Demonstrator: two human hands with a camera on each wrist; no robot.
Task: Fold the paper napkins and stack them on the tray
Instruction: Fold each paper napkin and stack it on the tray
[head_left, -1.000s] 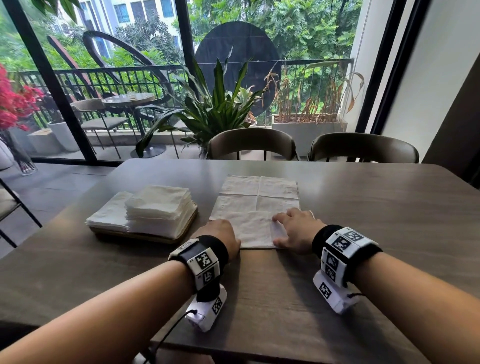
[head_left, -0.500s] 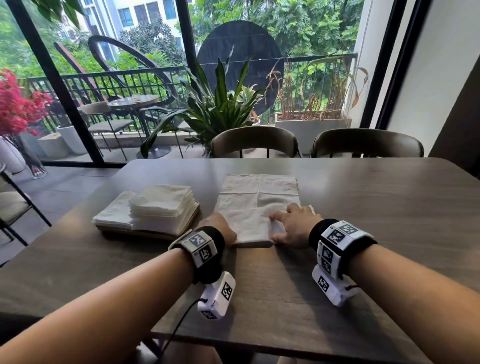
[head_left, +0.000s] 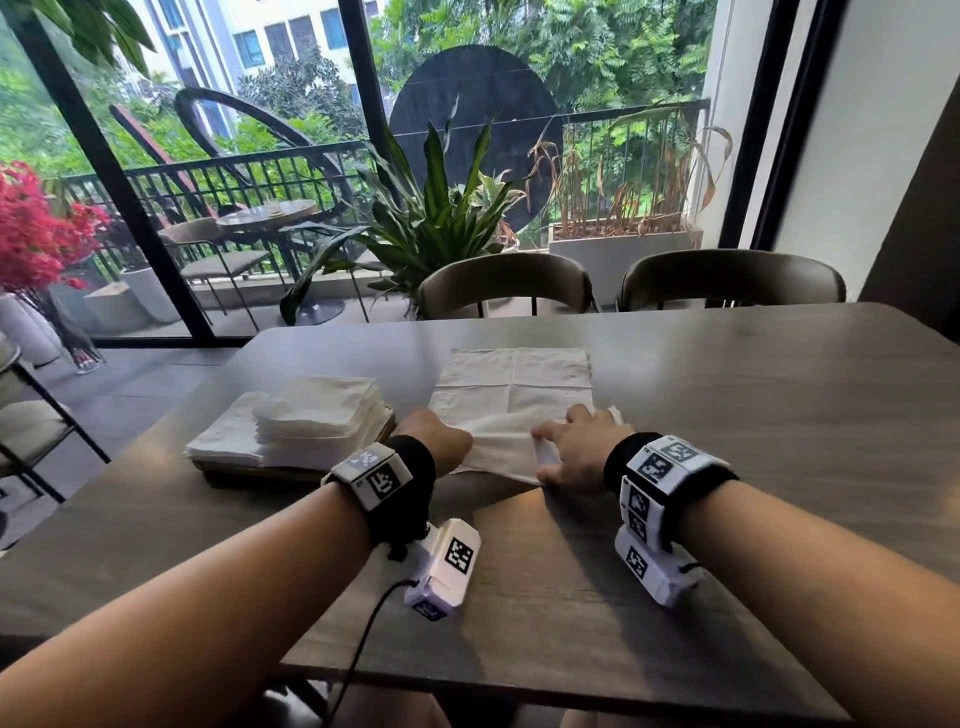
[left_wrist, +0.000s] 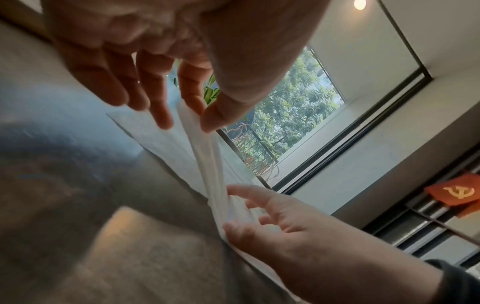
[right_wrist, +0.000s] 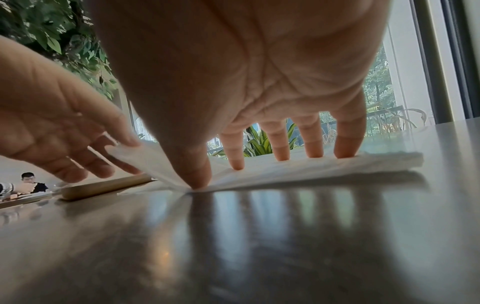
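Observation:
A white paper napkin (head_left: 514, 384) lies unfolded on the dark table (head_left: 727, 415) in front of me. My left hand (head_left: 441, 441) pinches its near left edge between thumb and forefinger (left_wrist: 200, 117) and holds that edge raised off the table. My right hand (head_left: 571, 447) lies on the napkin's near right part, with straight fingers and thumb pressing it down (right_wrist: 241, 164). Left of the napkin stands a wooden tray (head_left: 260, 474) with a tall stack of folded napkins (head_left: 322, 415) and a lower stack beside it.
Two brown chairs (head_left: 509, 280) stand at the table's far side, before a potted plant (head_left: 431, 218) and glass doors. The near table edge (head_left: 519, 691) runs below my forearms. In the right wrist view a person (right_wrist: 30, 181) sits far off at the left.
My left hand has pinched the napkin's near left edge and lifted it, so a flap now stands up between my hands. My right hand keeps pressing the napkin.

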